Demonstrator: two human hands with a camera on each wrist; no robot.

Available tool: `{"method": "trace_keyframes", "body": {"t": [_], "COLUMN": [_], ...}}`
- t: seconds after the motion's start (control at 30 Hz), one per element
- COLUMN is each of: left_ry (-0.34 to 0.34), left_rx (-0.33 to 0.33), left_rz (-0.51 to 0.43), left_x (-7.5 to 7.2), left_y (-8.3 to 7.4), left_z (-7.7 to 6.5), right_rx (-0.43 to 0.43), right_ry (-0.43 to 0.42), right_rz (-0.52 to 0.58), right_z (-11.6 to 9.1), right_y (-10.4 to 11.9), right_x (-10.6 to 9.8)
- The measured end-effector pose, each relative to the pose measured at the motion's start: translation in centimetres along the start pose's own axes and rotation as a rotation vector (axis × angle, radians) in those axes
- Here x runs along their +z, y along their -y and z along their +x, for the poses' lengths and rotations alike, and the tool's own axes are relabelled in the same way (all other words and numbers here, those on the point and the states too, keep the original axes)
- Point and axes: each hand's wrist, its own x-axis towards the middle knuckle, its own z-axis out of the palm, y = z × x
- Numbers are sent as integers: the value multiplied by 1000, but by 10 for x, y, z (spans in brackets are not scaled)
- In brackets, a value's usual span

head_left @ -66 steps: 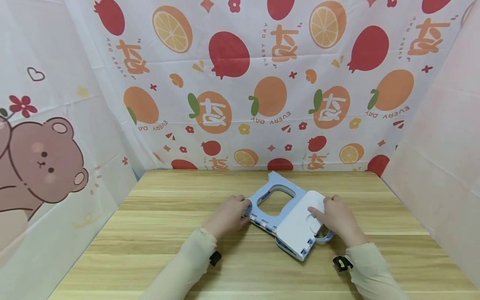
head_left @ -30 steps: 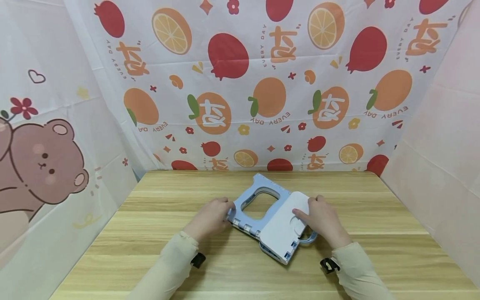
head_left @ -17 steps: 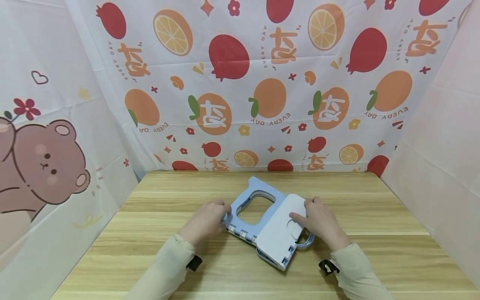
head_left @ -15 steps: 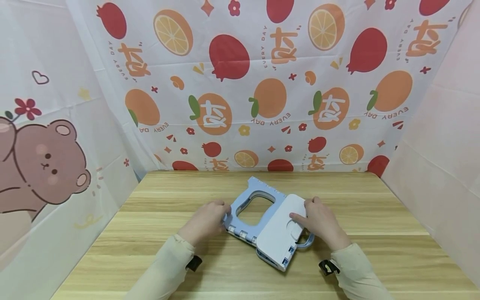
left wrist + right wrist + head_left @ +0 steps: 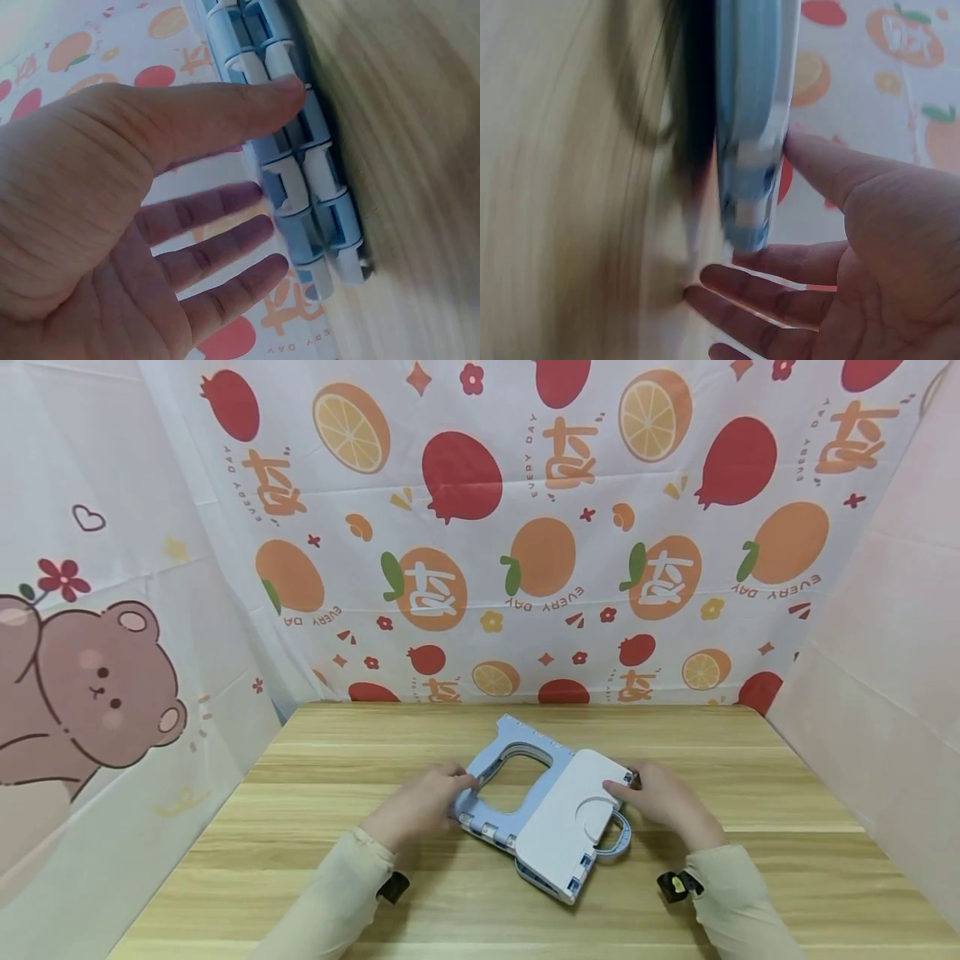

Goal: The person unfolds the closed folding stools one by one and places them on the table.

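A folding step stool [image 5: 558,818], folded flat in light blue and white, lies at a slant across the wooden table. At its left corner is my left hand [image 5: 423,806]; the left wrist view shows the thumb across the hinged edge [image 5: 300,176] and three straight fingers reaching to the stool's side. My right hand [image 5: 667,802] touches the white panel's far right corner. In the right wrist view its thumb rests along the white face and the index fingertip meets the end, the other fingers spread apart. The stool's blue carry handle [image 5: 617,839] sticks out toward the right.
Bare wood-grain table [image 5: 315,793] surrounds the stool. A fruit-print curtain [image 5: 495,552] hangs behind its back edge, with a bear-print sheet [image 5: 112,693] at the left and a pale sheet [image 5: 877,660] at the right. Each wrist wears a black device.
The stool has come left and slightly nearer, then stayed nearly still. Lately my right hand has slid right toward the corner, uncovering more of the handle; my left fingers have shifted slightly right.
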Motion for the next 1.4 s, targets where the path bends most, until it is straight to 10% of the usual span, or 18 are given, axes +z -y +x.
{"method": "trace_keyframes", "body": {"t": [1.4], "left_ry": [33], "left_rx": [110], "left_rz": [51], "left_x": [-4], "left_y": [-13], "left_z": [-7], "right_rx": [65], "right_ry": [113], "right_rz": [152], "right_z": [-4], "right_y": [-18], "right_x": [-28]}}
